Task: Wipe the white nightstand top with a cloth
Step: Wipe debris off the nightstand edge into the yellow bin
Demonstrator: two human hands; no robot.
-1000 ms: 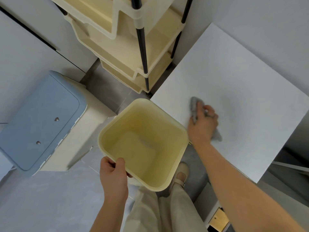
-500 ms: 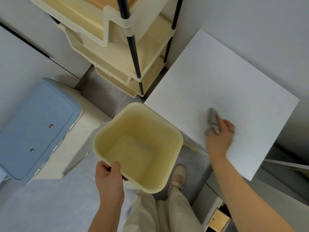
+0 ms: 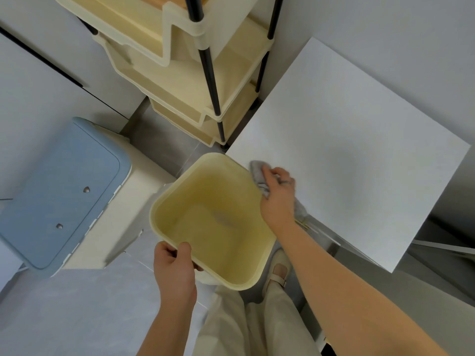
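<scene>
grey floor tiles and pale walls frame a tight corner, with a cream tiered rack [image 3: 185, 80] at the back and a blue-lidded bin [image 3: 59, 194] off to the left. the white nightstand top [image 3: 359, 155] fills the right side, bare apart from the grey cloth [image 3: 258, 173] lying at its near-left edge. the right hand [image 3: 279, 195] presses flat on the cloth, fingers curled over it. the left hand [image 3: 174, 271] is closed on the rim of an empty yellow bucket [image 3: 213, 222], held just beside that edge. this looks like mid-wipe, sweeping toward the bucket. next calls for steady downward pressure and a pass across the untouched far side of the surface.
</scene>
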